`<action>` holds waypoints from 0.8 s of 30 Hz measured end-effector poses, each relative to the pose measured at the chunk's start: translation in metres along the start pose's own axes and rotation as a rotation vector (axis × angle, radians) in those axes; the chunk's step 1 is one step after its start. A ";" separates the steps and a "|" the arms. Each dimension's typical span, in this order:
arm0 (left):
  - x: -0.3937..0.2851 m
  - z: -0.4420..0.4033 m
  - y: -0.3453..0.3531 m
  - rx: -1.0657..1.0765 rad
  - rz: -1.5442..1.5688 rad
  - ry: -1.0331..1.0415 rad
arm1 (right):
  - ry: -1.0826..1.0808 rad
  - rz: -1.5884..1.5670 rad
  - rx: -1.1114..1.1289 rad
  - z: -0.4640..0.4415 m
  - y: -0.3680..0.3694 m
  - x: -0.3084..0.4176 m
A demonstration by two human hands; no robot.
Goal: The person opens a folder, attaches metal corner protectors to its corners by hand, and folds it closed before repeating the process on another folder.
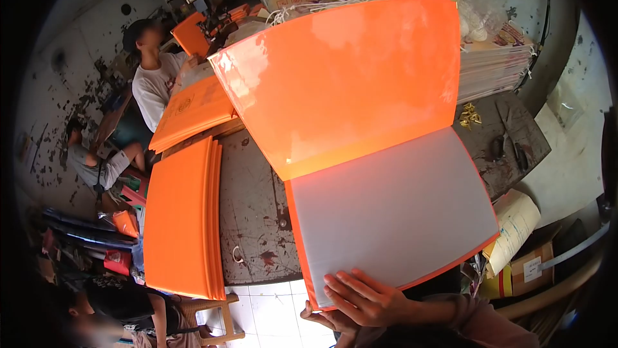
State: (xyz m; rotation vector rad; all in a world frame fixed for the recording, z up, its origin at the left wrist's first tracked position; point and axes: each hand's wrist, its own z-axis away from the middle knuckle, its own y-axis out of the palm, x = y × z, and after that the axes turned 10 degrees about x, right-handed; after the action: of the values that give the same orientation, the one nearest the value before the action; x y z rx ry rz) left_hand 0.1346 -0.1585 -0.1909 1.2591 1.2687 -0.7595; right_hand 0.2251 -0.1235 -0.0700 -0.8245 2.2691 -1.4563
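The right hand (367, 303) lies flat with fingers slightly spread, gripping nothing, on the grey inside of the open orange folder (347, 84), whose near corner juts past the table (254, 232). The left hand (335, 323) sits at that corner, too hidden to tell its grip. Uneven pressing on the overhang could crease the corner or make the folder slip.
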 end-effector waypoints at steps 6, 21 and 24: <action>0.003 -0.003 0.004 0.022 -0.013 -0.007 | -0.015 0.026 0.003 0.000 0.001 -0.002; 0.011 -0.016 0.008 0.052 -0.037 -0.011 | -0.010 -0.067 0.000 0.001 0.002 0.001; 0.012 -0.019 0.009 0.065 -0.044 -0.010 | 0.024 -0.093 -0.041 0.002 0.006 0.003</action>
State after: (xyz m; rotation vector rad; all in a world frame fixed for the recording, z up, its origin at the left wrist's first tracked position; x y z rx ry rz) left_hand 0.1407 -0.1360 -0.1971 1.2808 1.2761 -0.8436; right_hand 0.2219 -0.1255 -0.0761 -0.9411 2.3138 -1.4709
